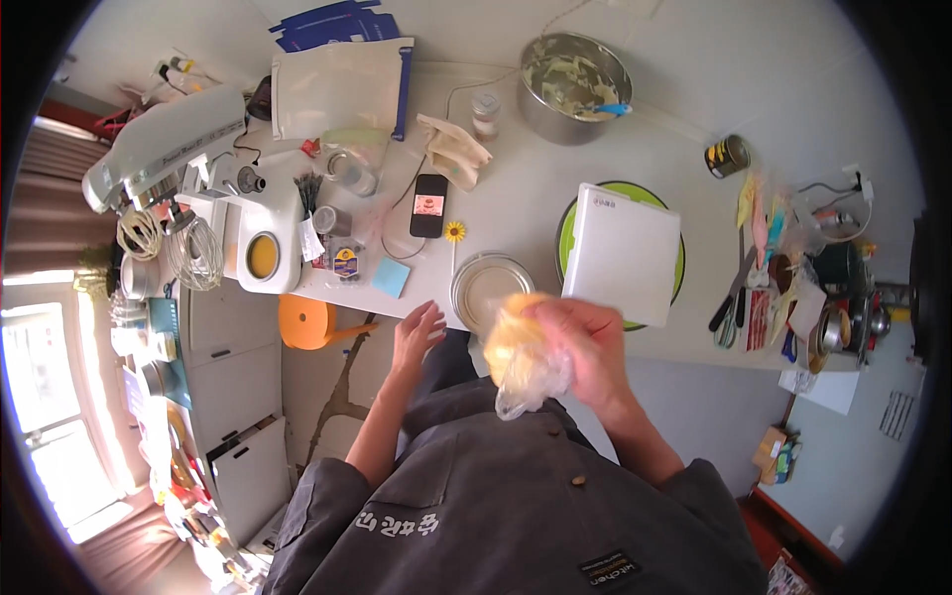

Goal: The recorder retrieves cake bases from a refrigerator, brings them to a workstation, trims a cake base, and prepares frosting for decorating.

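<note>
In my right hand (585,347), raised in front of my chest, is a clear plastic bag (521,357) with something soft and yellow-orange inside. My fingers close round its upper part, and the crumpled lower end hangs down. My left hand (418,335) is held near the table's front edge, its fingers stretched out and nothing in it. Between the two hands, a round metal pan (483,282) sits at the edge of the table, partly covered by the bag. A flat white box (625,253) lies on a round green board (569,230), just beyond my right hand.
A white stand mixer (169,144) with wire whisks stands at the left. At the back is a large steel bowl (535,94) smeared with pale batter, a blue-handled spatula (614,109) in it. A phone (428,206), a cloth (454,151) and an orange stool (304,321) are nearby.
</note>
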Available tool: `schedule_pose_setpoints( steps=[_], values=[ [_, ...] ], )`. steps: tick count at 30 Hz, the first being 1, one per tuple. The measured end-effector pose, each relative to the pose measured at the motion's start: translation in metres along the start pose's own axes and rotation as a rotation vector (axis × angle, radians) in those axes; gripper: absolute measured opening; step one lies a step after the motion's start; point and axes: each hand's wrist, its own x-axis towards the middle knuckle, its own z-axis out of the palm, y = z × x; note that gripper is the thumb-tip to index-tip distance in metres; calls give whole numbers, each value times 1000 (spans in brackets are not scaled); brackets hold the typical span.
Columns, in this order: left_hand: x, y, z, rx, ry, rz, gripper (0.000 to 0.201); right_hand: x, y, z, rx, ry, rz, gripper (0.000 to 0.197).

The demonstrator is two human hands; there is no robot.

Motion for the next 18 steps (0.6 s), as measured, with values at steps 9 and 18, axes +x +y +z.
schedule_pose_setpoints(
  steps=[9, 18],
  values=[
    [-17, -35, -92, -198, 182, 2, 51, 212, -65, 110, 205, 49, -319, 29],
    [-51, -76, -149, -348, 420, -70, 44, 418, -76, 165, -125, 120, -539, 32]
  ],
)
